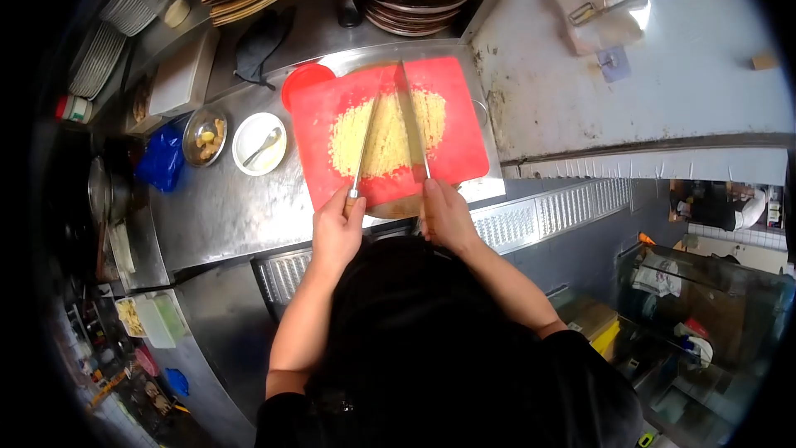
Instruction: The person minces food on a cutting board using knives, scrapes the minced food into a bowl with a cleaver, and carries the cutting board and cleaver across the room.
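A red cutting board (311,137) lies on the steel counter, with a spread of finely chopped pale yellow food (348,139) over its middle. My left hand (338,224) is closed round the wooden handle of a knife (366,145), at the board's near edge. Close by on the right, my right hand (446,214) grips the handle of a second, wider knife (410,116). Both blades point away from me over the chopped food, their far ends nearer each other than the handles. Whether the edges touch the board I cannot tell.
A white bowl (259,144) with a spoon, a metal bowl (205,138) of yellowish pieces and a blue bag (159,158) stand left of the board. Behind are stacked plates (417,10). A white surface (572,99) with tongs lies right.
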### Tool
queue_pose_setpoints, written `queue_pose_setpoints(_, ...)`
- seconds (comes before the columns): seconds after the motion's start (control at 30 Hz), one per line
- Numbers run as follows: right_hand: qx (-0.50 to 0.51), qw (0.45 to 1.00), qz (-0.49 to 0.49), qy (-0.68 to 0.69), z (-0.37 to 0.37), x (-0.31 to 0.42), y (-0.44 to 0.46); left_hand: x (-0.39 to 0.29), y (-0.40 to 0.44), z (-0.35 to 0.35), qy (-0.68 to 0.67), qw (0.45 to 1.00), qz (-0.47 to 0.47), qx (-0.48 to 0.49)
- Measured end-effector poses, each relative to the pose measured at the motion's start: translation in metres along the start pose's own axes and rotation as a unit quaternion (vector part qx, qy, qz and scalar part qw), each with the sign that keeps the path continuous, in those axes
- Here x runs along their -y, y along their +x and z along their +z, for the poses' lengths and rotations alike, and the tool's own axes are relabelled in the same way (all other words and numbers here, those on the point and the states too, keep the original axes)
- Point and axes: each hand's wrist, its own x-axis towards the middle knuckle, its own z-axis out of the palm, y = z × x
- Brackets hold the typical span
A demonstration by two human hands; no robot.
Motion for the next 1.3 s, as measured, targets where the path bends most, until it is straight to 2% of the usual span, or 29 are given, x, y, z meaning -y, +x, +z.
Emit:
queue_pose_setpoints(0.1,0.016,0.998,-0.052,-0.04,-0.002,-0.015,0.01,0.005,-0.003,-0.003,-0.014,1.0,-0.013,0.002)
queue_pose_setpoints(0.2,0.023,1.0,0.012,0.001,-0.005,-0.007,0.016,0.011,0.008,-0.003,-0.022,0.999,-0.028,0.023)
queue_pose_setpoints(0.27,0.028,0.99,0.041,0.132,-0.011,-0.005,0.01,0.003,0.0,-0.011,-0.008,1.0,-0.01,0.021)
queue_pose_setpoints(0.37,0.027,0.963,0.064,0.259,-0.026,-0.007,0.01,0.015,-0.01,-0.02,0.005,0.993,0.119,-0.004)
queue_pose_setpoints(0.47,0.038,0.938,0.056,0.341,-0.045,-0.011,0.013,0.026,-0.014,-0.033,0.03,0.98,0.19,0.046)
queue_pose_setpoints(0.6,0.054,0.922,0.03,0.382,-0.059,-0.01,0.016,0.03,-0.014,-0.039,0.042,0.963,0.237,0.124)
queue_pose_setpoints(0.8,0.074,0.906,0.015,0.417,-0.068,-0.011,0.017,0.026,-0.009,-0.031,0.039,0.943,0.291,0.156)
queue_pose_setpoints(0.9,0.098,0.898,0.009,0.428,-0.071,-0.015,0.016,0.033,-0.002,-0.024,0.073,0.94,0.293,0.16)
queue_pose_setpoints(1.17,0.159,0.905,0.061,0.39,-0.099,-0.034,-0.015,0.034,0.027,-0.008,0.078,0.968,0.233,0.059)
queue_pose_setpoints(1.3,0.134,0.9,0.102,0.403,-0.111,-0.035,-0.027,0.035,0.028,-0.008,0.068,0.974,0.214,0.026)
